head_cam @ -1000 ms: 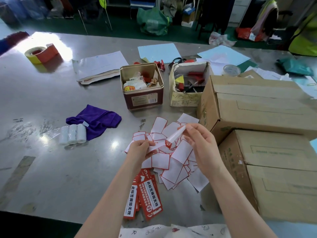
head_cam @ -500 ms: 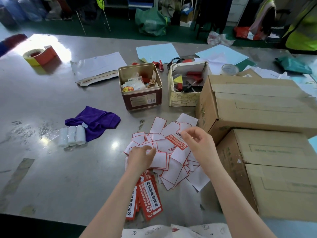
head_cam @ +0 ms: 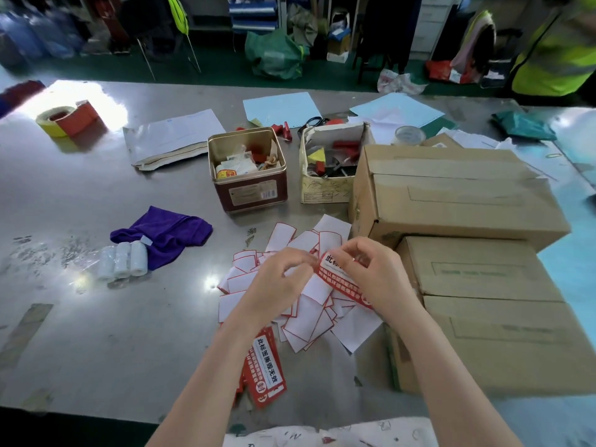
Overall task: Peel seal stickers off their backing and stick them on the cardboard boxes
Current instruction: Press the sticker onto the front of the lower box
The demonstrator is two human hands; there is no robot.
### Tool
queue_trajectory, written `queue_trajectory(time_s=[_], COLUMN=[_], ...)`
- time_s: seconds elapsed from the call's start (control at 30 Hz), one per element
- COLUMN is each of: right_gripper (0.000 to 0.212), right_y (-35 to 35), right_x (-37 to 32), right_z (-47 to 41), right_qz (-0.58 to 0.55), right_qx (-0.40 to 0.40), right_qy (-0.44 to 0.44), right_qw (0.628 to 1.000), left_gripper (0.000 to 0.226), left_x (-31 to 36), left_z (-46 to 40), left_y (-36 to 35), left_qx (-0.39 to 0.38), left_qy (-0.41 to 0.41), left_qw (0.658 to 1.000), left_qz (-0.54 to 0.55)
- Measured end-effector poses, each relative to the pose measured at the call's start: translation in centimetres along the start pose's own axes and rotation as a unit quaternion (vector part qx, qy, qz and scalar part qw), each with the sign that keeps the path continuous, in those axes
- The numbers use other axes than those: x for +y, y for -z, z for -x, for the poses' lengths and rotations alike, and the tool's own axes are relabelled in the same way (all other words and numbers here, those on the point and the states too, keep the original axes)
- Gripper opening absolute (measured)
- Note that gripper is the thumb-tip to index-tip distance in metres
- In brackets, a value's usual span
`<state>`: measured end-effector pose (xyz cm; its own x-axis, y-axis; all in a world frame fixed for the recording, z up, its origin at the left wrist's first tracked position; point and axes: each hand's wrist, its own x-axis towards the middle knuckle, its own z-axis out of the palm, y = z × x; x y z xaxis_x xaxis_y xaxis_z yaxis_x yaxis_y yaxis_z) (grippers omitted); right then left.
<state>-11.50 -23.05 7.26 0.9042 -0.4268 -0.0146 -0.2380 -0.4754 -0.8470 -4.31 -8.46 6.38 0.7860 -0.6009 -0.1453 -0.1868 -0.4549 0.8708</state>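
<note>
A red seal sticker with white lettering is held above a pile of empty white backing papers. My right hand pinches the sticker along its upper right side. My left hand has its fingertips curled at the sticker's left end. A stack of unpeeled red stickers lies on the table near my left forearm. Two cardboard boxes sit to the right, a near one and a far one.
A red tin and an open cream box of tools stand behind the pile. A purple cloth and small white rolls lie left. Tape rolls and loose papers sit at the back of the metal table.
The peeled white backing has been dropped onto the pile. Both hands came together and now hold a red sticker printed side up.
</note>
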Motion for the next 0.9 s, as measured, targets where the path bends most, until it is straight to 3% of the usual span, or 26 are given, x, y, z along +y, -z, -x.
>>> queue_trajectory(time_s=[0.07, 0.2, 0.4, 0.57, 0.7, 0.9], right_gripper=[0.024, 0.019, 0.007, 0.018, 0.02, 0.04], right_y=[1.2, 4.2, 8.6, 11.0, 12.2, 11.6], right_x=[0.0, 0.6, 1.9, 3.7, 5.9, 7.1], right_z=[0.5, 1.5, 2.4, 3.3, 3.6, 4.0], right_qz=[-0.001, -0.018, -0.073, -0.106, -0.113, -0.074], right_qx=[-0.008, -0.01, 0.022, 0.047, 0.116, 0.121], right_qy=[-0.005, -0.002, -0.01, -0.026, -0.074, -0.105], right_qw=[1.0, 1.0, 0.997, 0.993, 0.984, 0.984], left_gripper=[0.028, 0.024, 0.017, 0.015, 0.019, 0.013], left_x=[1.0, 2.6, 4.9, 6.4, 6.4, 6.9], left_z=[0.2, 0.1, 0.4, 0.5, 0.5, 1.3], left_y=[-0.5, -2.6, -5.3, -7.2, -8.5, -11.4], left_qx=[-0.005, 0.011, 0.027, 0.049, 0.113, 0.121], left_qy=[-0.003, -0.039, -0.063, -0.097, -0.083, 0.016], left_qw=[0.999, 0.999, 0.997, 0.993, 0.989, 0.959], left_qz=[0.038, -0.034, -0.038, -0.038, 0.055, 0.256])
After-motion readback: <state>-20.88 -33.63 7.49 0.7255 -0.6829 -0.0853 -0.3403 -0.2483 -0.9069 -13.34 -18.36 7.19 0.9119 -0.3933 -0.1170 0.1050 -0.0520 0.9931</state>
